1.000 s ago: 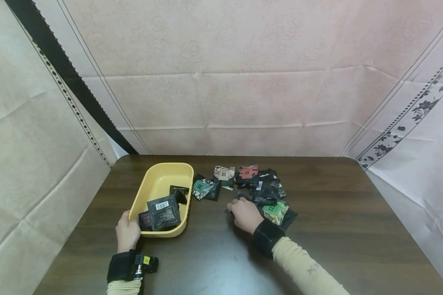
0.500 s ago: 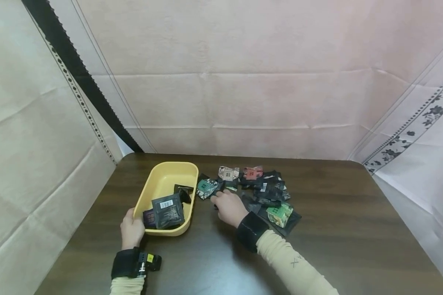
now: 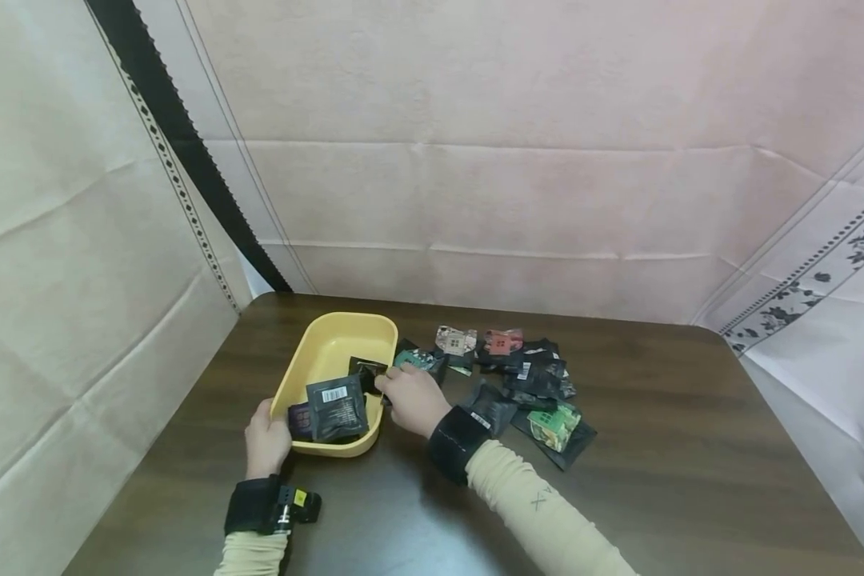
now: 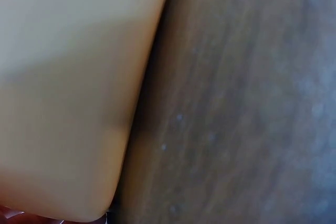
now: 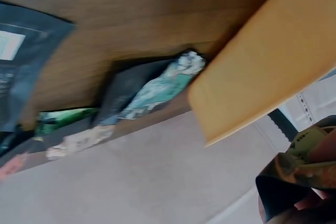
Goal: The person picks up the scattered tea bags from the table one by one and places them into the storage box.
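Observation:
My left hand (image 3: 266, 442) grips the near-left edge of a yellow plastic tub (image 3: 331, 328), whose outer wall fills the left of the left wrist view. In the tub lie a dark sachet with a white barcode label (image 3: 337, 410), a purplish sachet (image 3: 299, 421) and a black sachet (image 3: 363, 370). My right hand (image 3: 414, 398) is at the tub's right rim. Its fingers pinch a dark sachet with olive-yellow print (image 5: 281, 174), seen bent in the right wrist view and mostly hidden by the hand in the head view.
Right of the tub several sachets are spread on the brown wooden table (image 3: 662, 416): a teal-patterned one (image 3: 419, 360), a white-topped one (image 3: 457, 342), a red-topped one (image 3: 504, 342), a dark barcode one (image 3: 491, 406) and a green one (image 3: 554, 426). Pale cloth (image 3: 490, 208) hangs behind.
My right hand has moved left from the loose sachets to the tub's right rim, carrying a sachet. The left hand keeps its grip on the tub. The head view has shifted slightly.

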Tool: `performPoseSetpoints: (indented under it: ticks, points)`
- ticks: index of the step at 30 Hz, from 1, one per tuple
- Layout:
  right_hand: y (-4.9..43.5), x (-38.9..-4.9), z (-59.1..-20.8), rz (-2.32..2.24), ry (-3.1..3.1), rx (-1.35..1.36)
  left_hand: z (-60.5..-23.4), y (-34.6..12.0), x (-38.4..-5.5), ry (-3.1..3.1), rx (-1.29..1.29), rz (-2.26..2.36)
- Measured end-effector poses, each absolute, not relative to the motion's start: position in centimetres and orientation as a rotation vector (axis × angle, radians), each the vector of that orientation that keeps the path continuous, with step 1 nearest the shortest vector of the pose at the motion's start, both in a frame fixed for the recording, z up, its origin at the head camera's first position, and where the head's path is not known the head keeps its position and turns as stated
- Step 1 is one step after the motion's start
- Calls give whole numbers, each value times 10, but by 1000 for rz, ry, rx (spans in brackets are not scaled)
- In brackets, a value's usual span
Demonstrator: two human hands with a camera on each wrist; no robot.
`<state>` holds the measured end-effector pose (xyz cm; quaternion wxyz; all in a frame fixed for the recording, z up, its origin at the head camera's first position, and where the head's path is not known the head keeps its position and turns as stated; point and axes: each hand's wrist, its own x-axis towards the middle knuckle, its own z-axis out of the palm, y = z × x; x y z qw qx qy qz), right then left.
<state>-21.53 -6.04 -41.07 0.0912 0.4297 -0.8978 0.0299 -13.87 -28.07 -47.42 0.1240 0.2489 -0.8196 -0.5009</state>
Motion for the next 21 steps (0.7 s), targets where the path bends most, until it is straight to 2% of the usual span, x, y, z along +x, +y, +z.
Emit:
performPoseSetpoints:
  ticks: [13,21]
  points:
    - [-111,-214,-405,-34,-2593,1360,-477,-278,-138,-2378,703,-1415]
    - [-126,-218,-408,-22,-2609,1288,-475,-278,-138,-2377,700,-1395]
